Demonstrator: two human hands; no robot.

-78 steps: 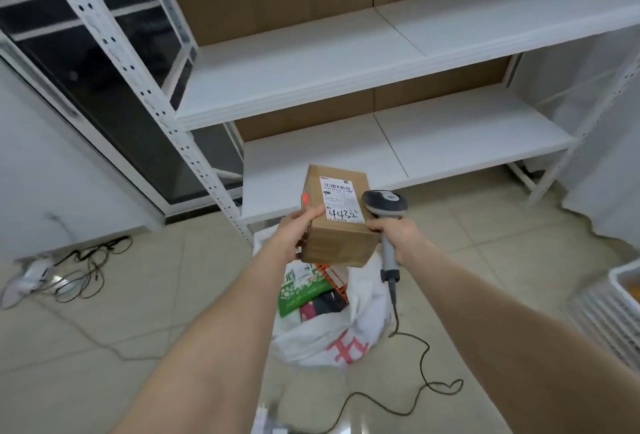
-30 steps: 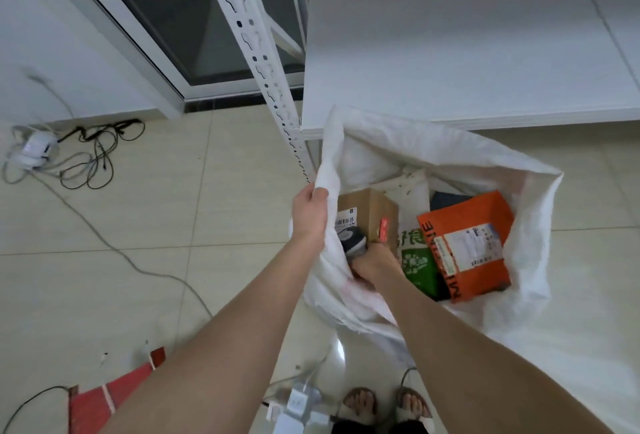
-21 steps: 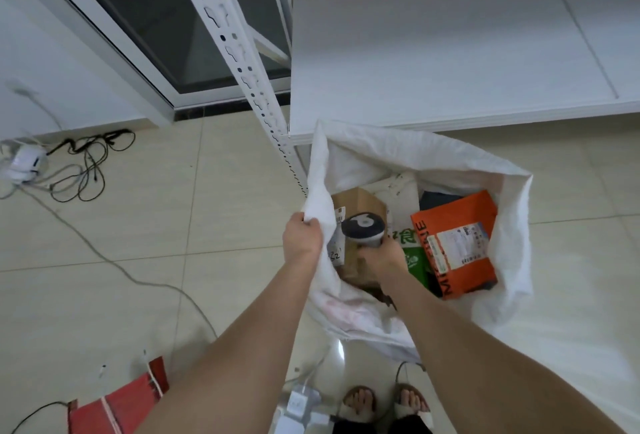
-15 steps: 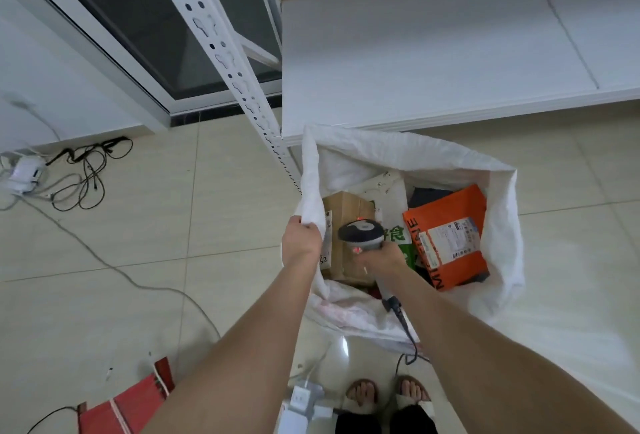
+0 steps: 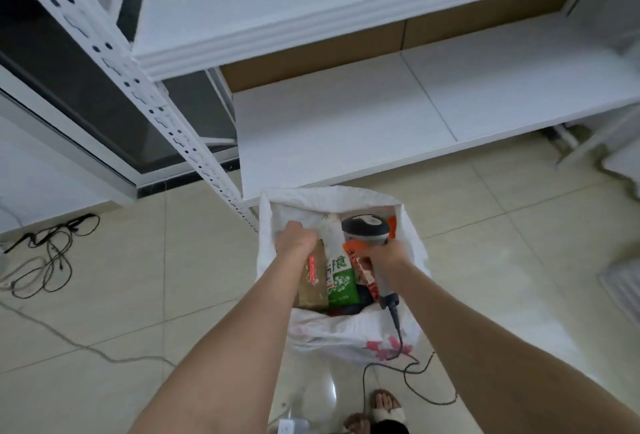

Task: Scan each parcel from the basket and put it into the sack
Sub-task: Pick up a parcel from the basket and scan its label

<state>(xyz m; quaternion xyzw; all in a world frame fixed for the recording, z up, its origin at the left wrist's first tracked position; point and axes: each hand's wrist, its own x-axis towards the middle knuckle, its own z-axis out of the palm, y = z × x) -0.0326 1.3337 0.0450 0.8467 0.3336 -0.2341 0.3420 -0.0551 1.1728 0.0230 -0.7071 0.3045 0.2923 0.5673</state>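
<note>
The white sack (image 5: 346,336) stands open on the tiled floor in front of the shelf rack. Inside it, a brown cardboard box (image 5: 313,283) stands on end at the left, beside a green parcel (image 5: 341,281) and an orange parcel (image 5: 360,260) that is partly hidden. My left hand (image 5: 296,237) is curled at the sack's left rim and seems to grip the fabric. My right hand (image 5: 384,255) grips the handle of the grey barcode scanner (image 5: 365,229), held just above the sack's mouth. The scanner's black cable (image 5: 398,329) hangs down over the sack's front.
A white shelf rack (image 5: 346,114) with a perforated post (image 5: 166,121) stands right behind the sack. A white basket's edge (image 5: 623,281) shows at the far right. Loose cables (image 5: 45,253) lie on the floor at left. My sandalled feet (image 5: 381,409) stand just below the sack.
The cardboard box went from my hands into the sack and stays there. My right hand came back up out of the sack with the scanner. The view has tilted up toward the shelves.
</note>
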